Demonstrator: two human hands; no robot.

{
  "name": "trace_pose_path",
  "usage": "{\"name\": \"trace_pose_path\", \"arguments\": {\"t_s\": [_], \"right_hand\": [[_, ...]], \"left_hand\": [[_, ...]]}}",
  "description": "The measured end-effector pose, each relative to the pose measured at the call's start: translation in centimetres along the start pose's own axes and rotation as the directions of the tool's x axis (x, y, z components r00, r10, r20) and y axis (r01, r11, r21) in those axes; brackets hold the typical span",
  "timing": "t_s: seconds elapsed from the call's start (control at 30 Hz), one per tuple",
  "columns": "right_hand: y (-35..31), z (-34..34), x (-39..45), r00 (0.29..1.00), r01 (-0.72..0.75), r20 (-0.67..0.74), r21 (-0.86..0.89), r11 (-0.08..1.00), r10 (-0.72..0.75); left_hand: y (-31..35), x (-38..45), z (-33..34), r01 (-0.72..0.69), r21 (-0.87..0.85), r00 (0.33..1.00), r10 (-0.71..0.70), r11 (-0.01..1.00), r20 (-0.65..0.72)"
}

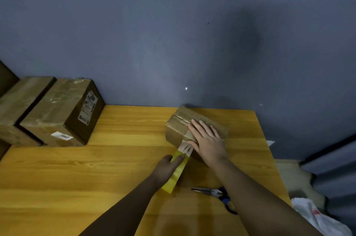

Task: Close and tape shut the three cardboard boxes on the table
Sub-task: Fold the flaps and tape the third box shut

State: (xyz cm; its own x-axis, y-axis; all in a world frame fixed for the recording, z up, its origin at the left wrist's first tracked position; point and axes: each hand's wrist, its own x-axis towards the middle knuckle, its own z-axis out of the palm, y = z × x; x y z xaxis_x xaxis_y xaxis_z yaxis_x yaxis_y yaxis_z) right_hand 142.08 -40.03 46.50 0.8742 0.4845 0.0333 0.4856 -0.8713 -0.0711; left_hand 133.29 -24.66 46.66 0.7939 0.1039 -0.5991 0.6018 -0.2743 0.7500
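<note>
Colour key, as I read it from my remote station. I see a bench (125,158) of orange-yellow wood with darker grain streaks; a small brown cardboard box (176,129) banded with glossy tan tape; a yellow tape roll (176,174); two brown boxes (57,112), one carrying white labels; scissors (217,194) with blue-black handles; a slate-blue wall (134,33).

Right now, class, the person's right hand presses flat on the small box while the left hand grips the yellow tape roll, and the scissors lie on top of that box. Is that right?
Not quite. The scissors lie on the table, beside the right forearm, not on the small box. The rest stands: the right hand presses flat on that box and the left hand grips the yellow tape roll. The head view shows it.
</note>
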Motion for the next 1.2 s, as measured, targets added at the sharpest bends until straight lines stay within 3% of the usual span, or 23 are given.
{"name": "trace_pose_path", "arguments": {"t_s": [0.23,0.37,0.5,0.73,0.8,0.87,0.9,0.97,1.03,1.1,1.2], "right_hand": [[-0.1,-1.6,0.0,0.993,0.009,0.120,0.105,0.994,-0.022],[0.5,-2.5,-0.4,0.994,0.013,0.107,0.217,0.976,-0.037],[0.9,-2.9,-1.2,0.993,0.020,0.110,0.196,0.980,-0.042],[2.0,-3.3,-4.1,0.997,-0.053,-0.037,0.206,0.977,0.062],[2.4,-3.2,-5.4,0.983,-0.049,-0.166,0.196,0.979,0.082],[3.2,-2.9,-7.5,0.939,-0.130,-0.282,0.235,0.963,0.195],[3.5,-2.7,-8.9,0.926,-0.202,-0.260,0.270,0.942,0.273],[4.4,-1.3,-12.2,0.938,-0.325,-0.054,0.197,0.925,0.341],[5.2,0.8,-14.9,0.942,-0.280,0.203,0.038,0.959,0.267],[5.6,2.6,-16.2,0.887,-0.236,0.398,-0.040,0.971,0.232],[5.4,3.9,-15.9,0.841,-0.228,0.470,-0.141,0.963,0.268]], "left_hand": [[0.4,0.1,-0.5,0.048,0.006,0.997,-0.048,0.999,-0.068],[0.1,0.2,-0.3,0.037,0.013,0.993,-0.036,0.999,-0.114],[-0.1,0.3,-0.2,0.046,0.064,0.990,-0.037,0.997,-0.133],[-0.3,0.1,-0.3,0.045,0.051,0.989,-0.037,0.998,-0.140],[-0.5,0.2,-0.4,0.041,0.055,0.989,-0.033,0.998,-0.142],[-0.6,0.2,-0.5,0.039,0.057,0.989,-0.031,0.998,-0.144],[-0.7,0.1,-0.5,0.040,0.059,0.989,-0.031,0.997,-0.143],[-0.8,0.2,-0.4,0.038,0.061,0.989,-0.029,0.997,-0.142],[-0.7,0.1,-0.2,0.025,0.062,0.988,-0.015,0.998,-0.151],[-0.6,0.0,-0.1,0.024,0.067,0.987,-0.013,0.997,-0.162],[-0.6,0.0,-0.2,0.034,0.091,0.984,-0.017,0.995,-0.180]]}}
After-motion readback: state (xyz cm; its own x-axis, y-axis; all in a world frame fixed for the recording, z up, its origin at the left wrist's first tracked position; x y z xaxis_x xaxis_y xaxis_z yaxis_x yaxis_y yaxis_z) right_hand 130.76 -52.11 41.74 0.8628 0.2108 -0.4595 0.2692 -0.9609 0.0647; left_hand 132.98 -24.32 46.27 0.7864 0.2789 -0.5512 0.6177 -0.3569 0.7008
